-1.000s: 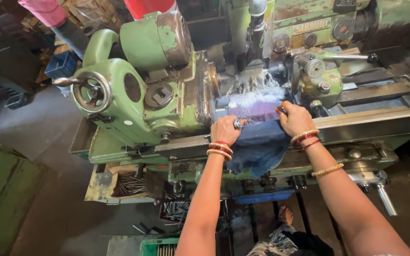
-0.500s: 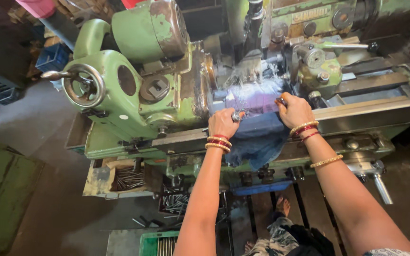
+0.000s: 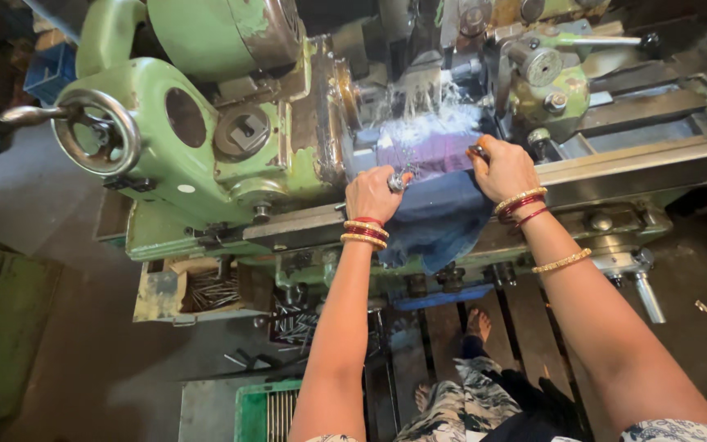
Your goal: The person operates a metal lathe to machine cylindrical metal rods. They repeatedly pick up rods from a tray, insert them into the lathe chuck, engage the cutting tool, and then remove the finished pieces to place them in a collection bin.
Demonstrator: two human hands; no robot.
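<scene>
I stand at a green lathe-like machine point(image 3: 206, 164). My left hand point(image 3: 374, 194) is closed on a small shiny metal handle point(image 3: 397, 182) at the machine's front. My right hand point(image 3: 503, 168) grips another small control knob point(image 3: 476, 151) a little to the right. Between and under both hands a blue and purple cloth point(image 3: 435, 205) is draped over the machine bed and hangs down its front. Liquid sprays onto the cloth's upper part near the spindle point(image 3: 427, 106). Both wrists wear bangles.
A round handwheel point(image 3: 96, 131) sticks out at the machine's left end. A tray of metal rods point(image 3: 206, 290) sits below the bed, and a green crate point(image 3: 267, 409) stands on the floor. My feet rest on a wooden platform point(image 3: 484, 327). A long lever point(image 3: 599, 41) lies at the upper right.
The view has moved closer and slightly right over the machine. Both hands stay on the same controls over the cloth.
</scene>
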